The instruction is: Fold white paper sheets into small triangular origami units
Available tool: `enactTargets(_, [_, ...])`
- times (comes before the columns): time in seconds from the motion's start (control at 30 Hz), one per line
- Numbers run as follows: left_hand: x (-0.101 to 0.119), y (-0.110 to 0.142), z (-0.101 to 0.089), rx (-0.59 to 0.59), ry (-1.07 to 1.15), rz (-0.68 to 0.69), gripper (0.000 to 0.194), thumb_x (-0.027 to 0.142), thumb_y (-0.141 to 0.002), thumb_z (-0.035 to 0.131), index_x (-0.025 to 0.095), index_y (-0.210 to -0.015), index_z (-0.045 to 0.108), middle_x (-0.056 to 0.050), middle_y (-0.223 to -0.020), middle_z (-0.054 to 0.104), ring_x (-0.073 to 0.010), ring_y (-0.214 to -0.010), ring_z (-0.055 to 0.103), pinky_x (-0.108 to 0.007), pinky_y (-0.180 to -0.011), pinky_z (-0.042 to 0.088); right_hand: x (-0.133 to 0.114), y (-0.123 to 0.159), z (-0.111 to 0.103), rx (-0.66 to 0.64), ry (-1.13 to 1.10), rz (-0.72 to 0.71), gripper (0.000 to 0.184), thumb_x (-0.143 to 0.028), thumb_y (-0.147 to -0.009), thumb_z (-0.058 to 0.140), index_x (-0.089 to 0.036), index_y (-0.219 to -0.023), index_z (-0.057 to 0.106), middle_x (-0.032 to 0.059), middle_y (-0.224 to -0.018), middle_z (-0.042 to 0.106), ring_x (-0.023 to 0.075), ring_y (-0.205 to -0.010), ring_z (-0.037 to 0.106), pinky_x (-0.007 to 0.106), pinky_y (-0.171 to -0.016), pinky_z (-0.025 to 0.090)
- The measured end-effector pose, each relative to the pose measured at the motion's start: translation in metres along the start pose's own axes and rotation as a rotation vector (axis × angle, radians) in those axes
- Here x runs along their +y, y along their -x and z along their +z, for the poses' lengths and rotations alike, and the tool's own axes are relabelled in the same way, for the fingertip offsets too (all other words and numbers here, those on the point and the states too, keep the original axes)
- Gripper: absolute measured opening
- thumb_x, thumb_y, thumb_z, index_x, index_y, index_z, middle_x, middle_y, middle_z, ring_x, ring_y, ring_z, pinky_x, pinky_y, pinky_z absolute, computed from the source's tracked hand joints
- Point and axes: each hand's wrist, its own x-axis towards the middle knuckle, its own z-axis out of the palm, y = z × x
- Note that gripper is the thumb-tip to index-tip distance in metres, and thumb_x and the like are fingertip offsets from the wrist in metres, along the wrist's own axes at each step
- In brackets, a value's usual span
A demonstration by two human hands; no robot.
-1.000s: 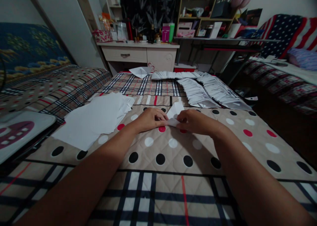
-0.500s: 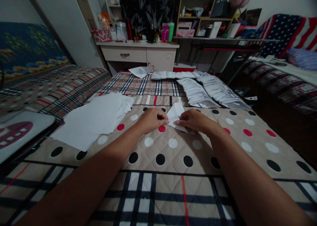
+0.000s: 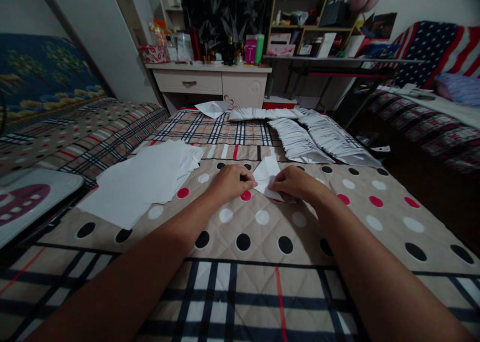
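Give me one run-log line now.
left hand: touching folded paper, left edge | right hand: touching its right side | loose sheets: left | paper stacks: far right

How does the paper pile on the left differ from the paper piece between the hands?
The paper pile lies flat, many sheets overlapping; the paper piece is folded, apparently a single sheet. Left hand and right hand touch the paper piece, not the pile. Both are white, on a quilted bedspread.

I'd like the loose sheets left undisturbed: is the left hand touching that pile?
Apart. The head view shows the left hand beside the pile, with a strip of dotted bedspread visible between them.
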Motion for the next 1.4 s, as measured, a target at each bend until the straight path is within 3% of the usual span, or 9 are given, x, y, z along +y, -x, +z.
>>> enactTargets(0.47, [0.001,-0.002,0.001,0.05,-0.103,-0.061,0.012,0.023,-0.069,0.076,0.015,-0.069,0.068,-0.004,-0.078,0.066,-0.0123,-0.068,0.059,-0.022,-0.059,0.046,-0.003,0.0,0.001,0.005,0.063,0.029,0.024,-0.025,-0.076,0.063,-0.016,-0.053,0.062,0.0006,-0.042,0.055,0.0101,-0.037,0.045,0.023,-0.04,0.032])
enactTargets(0.73, [-0.006,-0.001,0.005,0.042,0.04,-0.027,0.032,0.018,-0.069,0.077,0.018,-0.1,0.072,-0.003,-0.092,0.066,-0.0114,-0.073,0.06,-0.023,-0.065,0.049,-0.001,-0.001,0.001,0.003,0.078,0.012,0.026,-0.027,-0.076,0.062,-0.016,-0.053,0.062,0.0007,-0.042,0.055,0.0103,-0.037,0.045,0.023,-0.04,0.032])
enactTargets(1.1, [-0.004,0.0,0.005,0.018,-0.086,0.046,0.019,0.02,-0.079,0.069,0.021,-0.096,0.077,-0.004,-0.099,0.063,-0.0151,-0.084,0.061,-0.03,-0.077,0.05,-0.001,-0.001,0.002,0.022,0.07,0.023,0.027,-0.026,-0.076,0.062,-0.016,-0.051,0.061,0.0004,-0.04,0.054,0.0096,-0.036,0.043,0.024,-0.04,0.03])
enactTargets(1.3, [-0.006,0.001,0.006,0.041,-0.073,0.067,0.018,0.018,-0.078,0.07,0.022,-0.094,0.078,-0.005,-0.1,0.061,-0.0154,-0.086,0.061,-0.03,-0.076,0.051,0.003,-0.004,0.002,0.031,0.12,0.021,0.026,-0.03,-0.075,0.062,-0.015,-0.054,0.065,0.0026,-0.043,0.057,0.0123,-0.039,0.048,0.025,-0.043,0.032])
enactTargets(1.4, [-0.009,0.001,0.007,0.051,-0.045,0.056,0.018,0.019,-0.077,0.072,0.022,-0.093,0.077,-0.005,-0.102,0.061,-0.0148,-0.086,0.061,-0.029,-0.075,0.051,-0.002,-0.001,0.003,0.1,0.235,0.003,0.018,-0.03,-0.074,0.064,-0.016,-0.064,0.07,0.0041,-0.052,0.062,0.0143,-0.047,0.055,0.026,-0.048,0.035])
